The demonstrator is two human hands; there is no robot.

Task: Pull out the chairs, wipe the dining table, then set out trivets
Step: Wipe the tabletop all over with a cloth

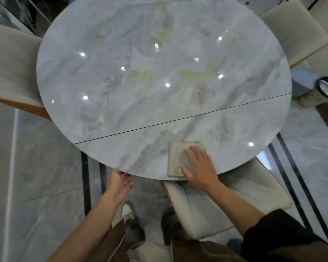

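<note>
Pressing folded cloth flat onto dining table near its front edge with spread right hand; touching rim with relaxed, uncurled left hand.

Right hand flat, palm down, fingers spread; left hand palm up, fingers loosely curled.

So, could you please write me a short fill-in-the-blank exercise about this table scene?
1. The right hand lies flat on a folded ____.
2. The left hand is at the near ____ of the table.
3. A cream ____ sits partly under the table by the right hand.
Missing words: cloth; edge; chair.
</note>
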